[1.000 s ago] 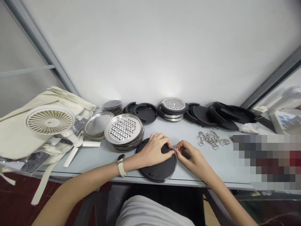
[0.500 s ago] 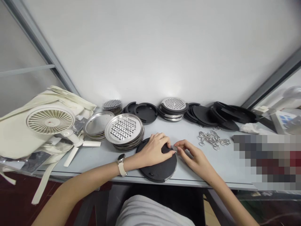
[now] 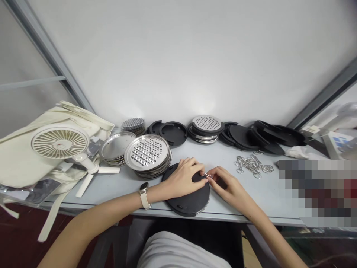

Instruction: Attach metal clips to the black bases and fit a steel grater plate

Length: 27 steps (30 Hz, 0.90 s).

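A flat black round disc [image 3: 192, 203] with small slots lies near the table's front edge. My left hand [image 3: 184, 176] is closed over its upper right part, fingers bent and pressing on it, with the thumb and index finger close to a small bent wire clip [image 3: 206, 175]. The right hand [image 3: 223, 182] pinches this clip between thumb and fingertips at the disc's right rim. Whether the clip goes into the disc is hidden by my fingers. A loose pile of similar wire clips [image 3: 252, 164] lies to the right.
Left of the disc are a stack of round metal grater plates [image 3: 147, 152] and a stack of plain metal plates [image 3: 117, 147]. Black round holders [image 3: 174, 134] and more black discs [image 3: 242, 137] line the wall. A white fan [image 3: 60, 143] and cream bag [image 3: 16, 160] fill the left end.
The wire clip has turned between my fingers, its loop now showing more plainly. My right hand has shifted very slightly; the left hand and the disc stay nearly in place.
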### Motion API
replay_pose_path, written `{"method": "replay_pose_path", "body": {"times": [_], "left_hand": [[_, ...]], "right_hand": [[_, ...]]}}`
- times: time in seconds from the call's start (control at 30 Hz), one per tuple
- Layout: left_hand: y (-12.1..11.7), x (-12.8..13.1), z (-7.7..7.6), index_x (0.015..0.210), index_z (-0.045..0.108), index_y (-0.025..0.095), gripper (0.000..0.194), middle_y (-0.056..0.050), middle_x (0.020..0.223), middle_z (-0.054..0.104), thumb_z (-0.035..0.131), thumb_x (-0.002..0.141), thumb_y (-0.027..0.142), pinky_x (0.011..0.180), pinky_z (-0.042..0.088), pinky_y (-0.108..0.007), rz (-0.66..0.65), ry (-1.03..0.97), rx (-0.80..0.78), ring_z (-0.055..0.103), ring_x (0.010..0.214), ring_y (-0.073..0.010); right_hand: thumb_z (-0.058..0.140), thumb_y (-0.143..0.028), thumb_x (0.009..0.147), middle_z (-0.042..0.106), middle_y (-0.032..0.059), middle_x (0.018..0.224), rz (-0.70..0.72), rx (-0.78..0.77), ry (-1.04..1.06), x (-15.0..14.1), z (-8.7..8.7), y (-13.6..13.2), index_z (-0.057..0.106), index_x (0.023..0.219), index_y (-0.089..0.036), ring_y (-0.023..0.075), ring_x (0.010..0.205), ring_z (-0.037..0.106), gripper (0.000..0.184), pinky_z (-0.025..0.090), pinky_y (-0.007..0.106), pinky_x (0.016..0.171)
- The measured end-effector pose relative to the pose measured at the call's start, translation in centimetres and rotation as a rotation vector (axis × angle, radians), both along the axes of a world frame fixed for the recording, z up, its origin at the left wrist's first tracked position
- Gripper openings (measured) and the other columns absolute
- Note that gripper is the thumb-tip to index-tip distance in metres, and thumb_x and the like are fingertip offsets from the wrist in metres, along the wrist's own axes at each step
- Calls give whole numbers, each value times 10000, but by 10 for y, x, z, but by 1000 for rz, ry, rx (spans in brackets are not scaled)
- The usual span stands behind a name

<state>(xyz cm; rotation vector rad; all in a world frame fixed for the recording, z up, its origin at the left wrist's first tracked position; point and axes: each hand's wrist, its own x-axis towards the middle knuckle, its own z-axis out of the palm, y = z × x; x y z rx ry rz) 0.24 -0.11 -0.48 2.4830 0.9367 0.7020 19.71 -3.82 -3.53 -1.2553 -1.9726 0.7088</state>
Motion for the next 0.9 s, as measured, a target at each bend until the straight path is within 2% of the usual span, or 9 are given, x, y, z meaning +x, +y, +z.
{"method": "replay_pose_path", "body": {"times": [0.2,0.47,0.6,0.9], "left_hand": [[0,0,-1,867,527,210,134,-10,945,535,605,841,316,917,356,-349,5,3,-12,497,965,-192],[1,-1,-2,872,498,204,134,-9,951,522,589,860,300,911,375,-318,-30,-30,-37,496,964,-175],[1,-1,-1,881,485,201,107,-10,938,526,565,878,272,899,382,-308,-68,-40,-28,496,957,-173],[-1,0,0,926,497,208,97,-18,952,551,556,883,272,916,374,-333,-57,-12,-14,495,968,-187]], "right_hand": [[460,-241,927,517,4,794,0,1,-20,0,1,0,484,811,-211,160,736,515,123,413,278,687],[398,-313,968,451,-45,667,22,-89,-41,-1,3,-5,449,811,-219,132,596,423,190,355,244,576],[380,-324,978,461,-43,688,46,-103,-37,-1,5,-5,445,808,-216,129,612,431,211,362,241,598],[355,-311,987,482,-30,709,58,-79,-74,-2,4,-4,453,786,-209,134,643,467,246,378,246,629]]}}
